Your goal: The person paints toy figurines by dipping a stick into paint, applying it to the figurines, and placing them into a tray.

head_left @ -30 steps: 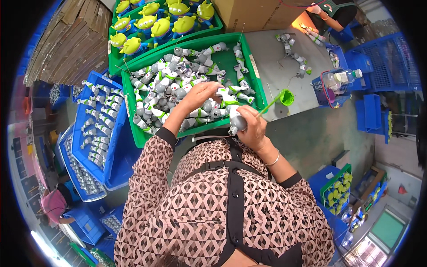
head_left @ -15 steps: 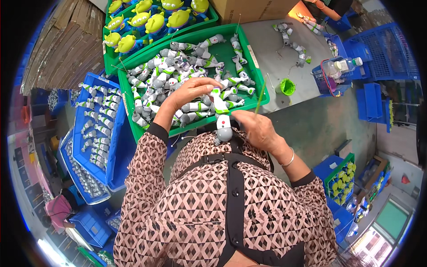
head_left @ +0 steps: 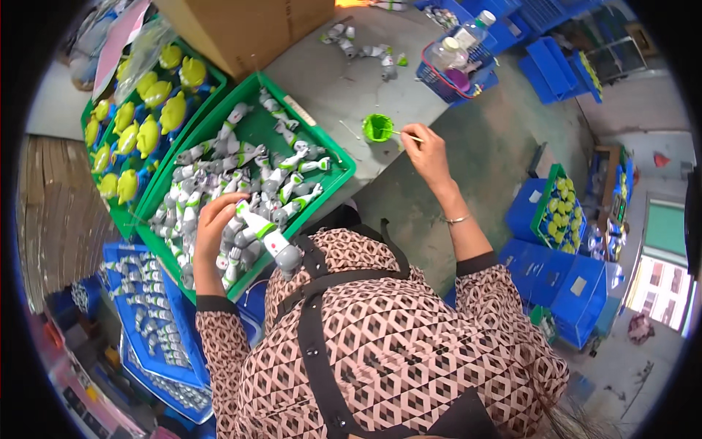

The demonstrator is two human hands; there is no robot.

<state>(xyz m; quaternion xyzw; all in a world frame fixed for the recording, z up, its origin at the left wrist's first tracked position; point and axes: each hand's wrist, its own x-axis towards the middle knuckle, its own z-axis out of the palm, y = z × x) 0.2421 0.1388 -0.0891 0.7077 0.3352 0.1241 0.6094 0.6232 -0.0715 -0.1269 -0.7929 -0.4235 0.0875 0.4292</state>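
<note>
My left hand (head_left: 214,227) is closed on one end of a toy figure's arm (head_left: 270,240), white with a green band, a red dot and a grey rounded end. It holds the arm at the near edge of a green tray (head_left: 338,155). Many similar toy arms (head_left: 201,190) lie heaped in that tray. Off to the right, my right hand (head_left: 428,155) pinches a thin paintbrush (head_left: 406,136). The brush's tip reaches into a small bright green cup (head_left: 378,129) on the table; its bristles are hidden inside.
Another green tray with yellow-green toy heads (head_left: 142,135) stands at the left. Blue trays of toy arms (head_left: 150,307) sit lower left. A cardboard box (head_left: 245,33) and a basket of bottles (head_left: 457,69) are at the back. Loose toy arms (head_left: 365,50) lie on the table (head_left: 322,88).
My right hand has moved away from the toy arm, carrying the brush to the green cup. The view has turned to the right. My left hand keeps hold of the toy arm.
</note>
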